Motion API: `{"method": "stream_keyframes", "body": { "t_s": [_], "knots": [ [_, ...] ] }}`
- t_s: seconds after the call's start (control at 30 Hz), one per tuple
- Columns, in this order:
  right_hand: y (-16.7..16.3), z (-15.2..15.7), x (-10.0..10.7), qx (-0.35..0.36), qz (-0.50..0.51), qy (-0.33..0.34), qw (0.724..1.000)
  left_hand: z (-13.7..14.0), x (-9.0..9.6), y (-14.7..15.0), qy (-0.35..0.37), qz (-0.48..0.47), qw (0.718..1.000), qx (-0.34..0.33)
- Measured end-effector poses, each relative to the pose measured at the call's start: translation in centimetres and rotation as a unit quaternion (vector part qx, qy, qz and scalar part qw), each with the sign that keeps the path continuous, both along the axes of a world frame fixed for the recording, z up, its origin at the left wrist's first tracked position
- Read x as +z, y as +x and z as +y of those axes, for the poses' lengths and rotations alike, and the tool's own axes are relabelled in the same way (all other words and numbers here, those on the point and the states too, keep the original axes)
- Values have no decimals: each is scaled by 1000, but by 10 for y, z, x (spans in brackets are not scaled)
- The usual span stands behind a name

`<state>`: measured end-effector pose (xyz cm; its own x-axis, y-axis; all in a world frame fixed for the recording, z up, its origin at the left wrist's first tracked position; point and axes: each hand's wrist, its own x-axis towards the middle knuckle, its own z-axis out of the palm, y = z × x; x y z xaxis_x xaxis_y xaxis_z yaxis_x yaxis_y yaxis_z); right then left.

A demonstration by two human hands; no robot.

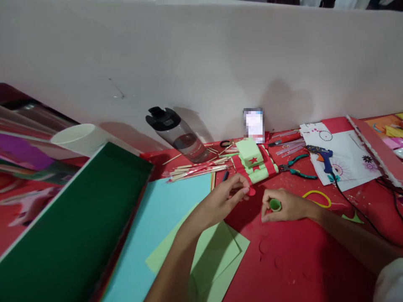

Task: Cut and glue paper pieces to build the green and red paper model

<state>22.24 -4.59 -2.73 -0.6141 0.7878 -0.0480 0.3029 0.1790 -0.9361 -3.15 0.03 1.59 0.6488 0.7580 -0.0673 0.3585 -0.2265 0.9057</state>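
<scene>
My left hand [231, 193] is closed in a pinch, with a small red round paper piece [252, 191] at its fingertips. Right of it, above the red tabletop, my right hand [285, 204] is curled around a small rolled green paper tube [275, 205], its open end facing me. The right thumb and forefinger come together low on the left; whether anything else is between them I cannot tell. Just beyond both hands stands a light green and red paper model [252, 161] bearing red stars.
Left lie light green sheets [217, 256], a blue sheet [132, 235] and a dark green board [78, 218]. Behind are sticks [198, 167], a tilted-looking bottle [179, 134] and a phone [253, 125]. Pliers [296, 167], a corded glue gun [324, 157] and yellow scissors handle [317, 197] lie right.
</scene>
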Motion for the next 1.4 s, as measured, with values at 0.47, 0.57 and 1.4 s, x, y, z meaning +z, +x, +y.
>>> {"method": "stream_keyframes", "body": {
  "t_s": [0.47, 0.57, 1.4],
  "knots": [
    [6, 6, 5, 50, -112, 45, 991, -16, -17, 0, 632, -34, 770, -80],
    [6, 5, 7, 29, -133, 72, 988, -12, -22, 8, 698, -51, 712, -53],
    [2, 9, 1, -59, -74, 62, 994, -8, -44, 21, 585, -51, 809, -17]
  ]
}}
